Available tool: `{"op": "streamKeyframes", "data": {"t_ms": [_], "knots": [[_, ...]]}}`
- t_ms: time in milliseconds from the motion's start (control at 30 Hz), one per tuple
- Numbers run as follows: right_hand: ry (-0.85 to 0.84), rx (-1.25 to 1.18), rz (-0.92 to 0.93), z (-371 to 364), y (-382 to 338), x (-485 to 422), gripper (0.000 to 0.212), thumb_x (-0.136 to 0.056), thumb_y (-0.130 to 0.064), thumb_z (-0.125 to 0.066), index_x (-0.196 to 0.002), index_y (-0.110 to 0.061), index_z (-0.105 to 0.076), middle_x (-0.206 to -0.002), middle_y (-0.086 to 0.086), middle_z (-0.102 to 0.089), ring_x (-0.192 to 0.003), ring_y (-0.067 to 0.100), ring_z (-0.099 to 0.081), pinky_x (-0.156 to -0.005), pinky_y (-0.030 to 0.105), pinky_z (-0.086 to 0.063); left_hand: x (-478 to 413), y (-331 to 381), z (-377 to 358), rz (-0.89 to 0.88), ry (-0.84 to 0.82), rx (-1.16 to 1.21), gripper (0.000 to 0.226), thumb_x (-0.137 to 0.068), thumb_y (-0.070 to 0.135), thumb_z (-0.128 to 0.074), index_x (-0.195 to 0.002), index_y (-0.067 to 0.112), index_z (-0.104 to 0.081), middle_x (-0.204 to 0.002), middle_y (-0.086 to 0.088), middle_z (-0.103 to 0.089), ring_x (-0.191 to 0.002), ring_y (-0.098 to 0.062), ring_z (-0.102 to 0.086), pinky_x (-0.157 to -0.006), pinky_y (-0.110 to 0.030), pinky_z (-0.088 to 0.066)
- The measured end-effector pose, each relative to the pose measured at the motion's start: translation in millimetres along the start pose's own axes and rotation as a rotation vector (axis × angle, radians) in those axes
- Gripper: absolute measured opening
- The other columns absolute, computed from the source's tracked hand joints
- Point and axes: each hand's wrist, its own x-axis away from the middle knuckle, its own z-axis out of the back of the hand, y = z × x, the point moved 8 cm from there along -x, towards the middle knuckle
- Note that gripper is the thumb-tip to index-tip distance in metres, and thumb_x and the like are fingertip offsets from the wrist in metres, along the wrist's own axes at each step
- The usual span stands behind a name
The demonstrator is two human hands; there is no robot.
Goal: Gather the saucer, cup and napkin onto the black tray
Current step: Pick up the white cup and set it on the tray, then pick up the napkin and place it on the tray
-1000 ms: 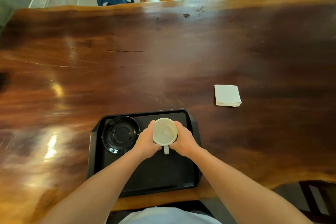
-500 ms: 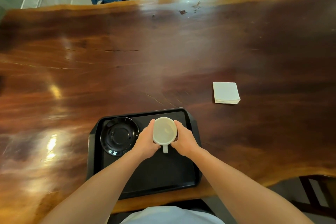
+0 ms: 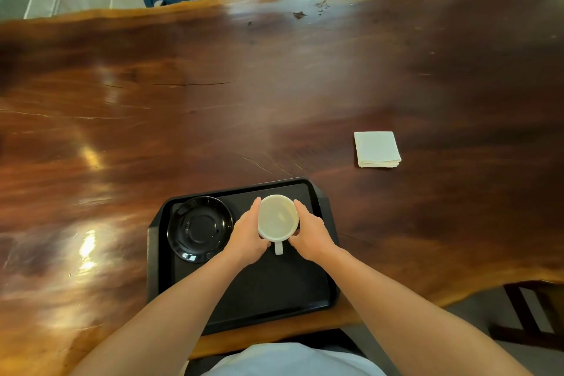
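Hands meet around the white cup (image 3: 278,218) just below the middle of the frame: the left hand (image 3: 247,233) cups its left wall and the right hand (image 3: 310,235) its right wall, fingers curled partway round the body, thumbs toward the viewer on either side of the short handle, which points down the frame. Whether the cup's base already rests on the tray floor or hangs just above it cannot be told from this angle. It stands upright and looks empty.

Beside it on the left, inside the black tray (image 3: 274,293), lies the black saucer (image 3: 200,229), flat in the upper left corner of the tray. The folded white napkin (image 3: 377,149) sits alone on the wooden table (image 3: 213,94), up and to the right of the tray and well apart from it.

By my reading the cup is hard, glossy ceramic, moderately heavy and chip-prone, so the two-sided hold on its walls suits it; the handle would do for one hand. The napkin will be light and limp; pinching the whole stack at one edge should keep the layers from fanning apart.
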Motion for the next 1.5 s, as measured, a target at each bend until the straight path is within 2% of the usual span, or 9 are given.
{"op": "streamKeyframes", "data": {"t_ms": [167,400,600,767,900,1000,1167,1300,1500], "knots": [[-0.017,0.02,-0.001,-1.3,0.7,-2.0,0.074,-0.089,-0.008,-0.072,-0.149,-0.026,-0.034,-0.131,0.002,-0.06,-0.118,0.017,-0.057,-0.101,0.037,-0.049,-0.9,0.6,-1.5,0.016,0.003,-0.008,0.097,-0.082,0.012,-0.081,-0.159,0.016,-0.021,-0.144,-0.005,-0.051,-0.135,-0.024,-0.048,-0.107,-0.04,-0.043],[-0.034,0.029,-0.014,-0.7,3.8,-1.5,0.081,-0.09,-0.008,-0.071,-0.155,-0.023,-0.026,-0.135,0.004,-0.057,-0.126,0.022,-0.056,-0.101,0.034,-0.046,-3.8,2.6,0.4,-0.007,-0.005,-0.029,0.076,-0.076,0.005,-0.08,-0.139,0.02,-0.041,-0.12,-0.004,-0.061,-0.11,-0.021,-0.06,-0.084,-0.033,-0.051],[-0.065,0.024,-0.1,8.2,8.3,-2.1,0.102,-0.089,0.002,-0.068,-0.163,-0.024,-0.002,-0.146,0.008,-0.051,-0.125,0.024,-0.058,-0.105,0.045,-0.048,-5.8,2.0,5.6,0.094,-0.014,-0.138,0.087,-0.079,-0.004,-0.073,-0.152,0.011,-0.028,-0.14,-0.012,-0.05,-0.13,-0.03,-0.051,-0.09,-0.031,-0.044],[0.041,0.043,-0.151,44.7,14.7,-4.9,0.073,-0.094,-0.004,-0.062,-0.158,-0.017,-0.029,-0.146,0.008,-0.053,-0.13,0.025,-0.053,-0.103,0.038,-0.048,-13.0,16.3,24.8,0.169,0.046,-0.215,0.057,-0.086,0.002,-0.065,-0.138,0.007,-0.041,-0.131,-0.016,-0.047,-0.105,-0.033,-0.058,-0.076,-0.037,-0.052],[0.167,0.019,-0.136,77.6,18.6,-9.4,0.02,-0.1,-0.02,-0.055,-0.114,-0.014,-0.068,-0.108,0.004,-0.069,-0.096,0.02,-0.066,-0.086,0.036,-0.058,-23.5,58.2,29.3,0.079,0.084,-0.372,0.021,-0.092,0.014,-0.058,-0.11,0.009,-0.048,-0.109,-0.011,-0.052,-0.087,-0.031,-0.059,-0.072,-0.042,-0.055],[0.23,-0.034,-0.158,99.6,24.2,-15.0,0.02,-0.099,-0.024,-0.053,-0.095,-0.012,-0.069,-0.092,0.003,-0.068,-0.084,0.019,-0.065,-0.08,0.041,-0.06,-40.3,89.7,20.5,0.017,0.045,-0.399,0.015,-0.095,0.019,-0.055,-0.104,0.009,-0.049,-0.101,-0.009,-0.057,-0.087,-0.03,-0.059,-0.071,-0.041,-0.051],[0.317,-0.011,-0.197,142.6,40.0,-31.5,0.015,-0.1,-0.029,-0.055,-0.096,-0.018,-0.065,-0.095,0.001,-0.067,-0.079,0.011,-0.06,-0.074,0.032,-0.055,-76.3,136.3,-5.7,-0.055,-0.019,-0.404,0.015,-0.095,0.022,-0.053,-0.104,0.01,-0.055,-0.099,-0.009,-0.063,-0.09,-0.031,-0.061,-0.078,-0.041,-0.054],[0.397,-0.017,-0.269,179.7,64.0,-41.5,0.021,-0.099,-0.027,-0.054,-0.104,-0.013,-0.068,-0.104,0.009,-0.07,-0.089,0.02,-0.06,-0.083,0.037,-0.054,-104.7,158.0,-33.2,-0.047,-0.049,-0.324,0.013,-0.096,0.023,-0.055,-0.103,0.014,-0.061,-0.097,-0.007,-0.068,-0.088,-0.027,-0.066,-0.083,-0.043,-0.059],[0.503,0.029,-0.326,217.8,92.0,-56.2,0.018,-0.098,-0.022,-0.054,-0.105,-0.01,-0.065,-0.107,0.014,-0.07,-0.091,0.026,-0.063,-0.085,0.04,-0.058,-143.3,175.9,-74.1,-0.081,-0.02,-0.218,0.01,-0.097,0.026,-0.056,-0.099,0.02,-0.063,-0.093,0.0,-0.065,-0.083,-0.019,-0.063,-0.073,-0.034,-0.056]]}}
